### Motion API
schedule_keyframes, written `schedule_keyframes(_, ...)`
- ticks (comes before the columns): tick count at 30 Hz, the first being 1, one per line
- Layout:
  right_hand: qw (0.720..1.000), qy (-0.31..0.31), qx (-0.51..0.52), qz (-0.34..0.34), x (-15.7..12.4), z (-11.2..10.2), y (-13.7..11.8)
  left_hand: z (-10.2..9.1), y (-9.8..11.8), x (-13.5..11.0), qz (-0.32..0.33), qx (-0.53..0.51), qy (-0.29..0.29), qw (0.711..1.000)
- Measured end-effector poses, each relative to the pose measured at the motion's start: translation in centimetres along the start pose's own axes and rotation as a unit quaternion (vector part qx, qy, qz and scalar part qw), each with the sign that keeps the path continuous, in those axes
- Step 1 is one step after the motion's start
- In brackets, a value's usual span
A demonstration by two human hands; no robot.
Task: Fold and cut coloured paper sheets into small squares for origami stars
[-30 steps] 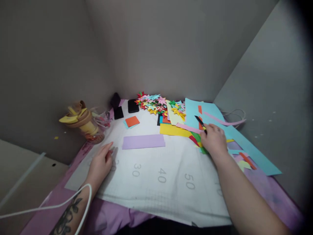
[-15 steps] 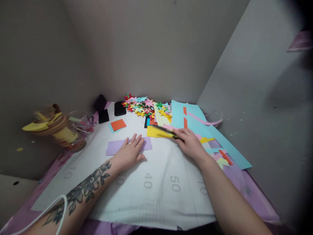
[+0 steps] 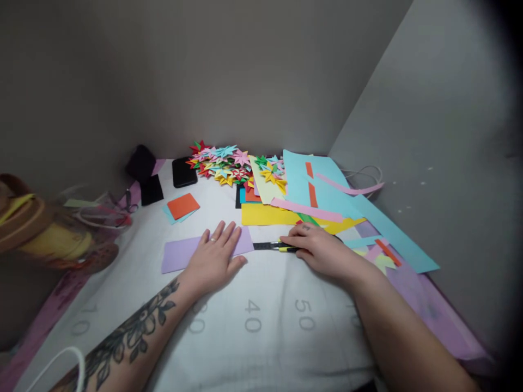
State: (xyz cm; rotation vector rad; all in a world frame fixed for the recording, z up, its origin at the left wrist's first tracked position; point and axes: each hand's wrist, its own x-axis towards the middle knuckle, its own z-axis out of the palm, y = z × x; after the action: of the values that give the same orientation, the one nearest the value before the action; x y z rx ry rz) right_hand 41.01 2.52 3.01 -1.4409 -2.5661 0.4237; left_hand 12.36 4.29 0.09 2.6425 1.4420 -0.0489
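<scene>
My left hand [image 3: 214, 253] lies flat with fingers spread on a folded-looking purple paper strip [image 3: 175, 256], pressing it to the white sheet. Closed around black-and-yellow scissors [image 3: 265, 246] is my right hand [image 3: 324, 249], resting low at the strip's right. The dark blades point left and meet the strip's right end; whether the tip goes between layers I cannot tell. Most of the handles are hidden under my fingers. Just behind lies a yellow paper strip [image 3: 267, 214]. Small orange squares [image 3: 183, 206] sit on light blue ones beyond my left hand.
Folded paper stars [image 3: 224, 163] are heaped at the back, beside a black phone [image 3: 184, 172]. Light blue sheets [image 3: 294, 174] with orange and pink scraps cover the right. A brown-and-yellow cup [image 3: 44, 234] stands far left. Grey walls rise behind and at the right.
My right hand has brought the scissors down toward me, from over the yellow paper to the purple strip's right end. My left hand stays flat on the strip. The view has shifted slightly.
</scene>
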Motion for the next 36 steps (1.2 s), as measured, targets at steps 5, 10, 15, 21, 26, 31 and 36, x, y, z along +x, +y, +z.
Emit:
schedule_keyframes(5,1.000,-0.003,-0.023,-0.009,0.0,0.3,-1.3,0.4,0.0,0.1,0.002,-0.003,0.022,1.000)
schedule_keyframes(10,0.999,-0.005,-0.048,-0.013,-0.4,0.0,-1.8,0.4,0.0,0.2,0.000,-0.003,0.021,1.000)
schedule_keyframes(15,0.998,-0.013,-0.060,-0.010,-0.2,-0.3,-3.1,0.2,0.2,0.2,-0.004,-0.007,0.011,1.000)
schedule_keyframes(21,0.999,-0.014,-0.048,-0.021,-0.6,-0.1,-3.2,0.3,0.1,0.2,0.001,-0.008,0.010,1.000)
schedule_keyframes(26,0.999,-0.014,-0.048,-0.018,-0.6,0.1,-2.7,-1.6,-1.1,-1.0,-0.025,-0.006,0.058,0.998)
schedule_keyframes(31,0.998,0.024,-0.052,-0.009,0.4,0.9,-2.4,-3.4,-1.1,-2.0,-0.044,0.031,0.014,0.998)
schedule_keyframes(36,0.997,0.050,-0.062,-0.011,1.3,1.6,-2.0,-3.3,-0.3,-2.0,-0.051,0.075,0.038,0.995)
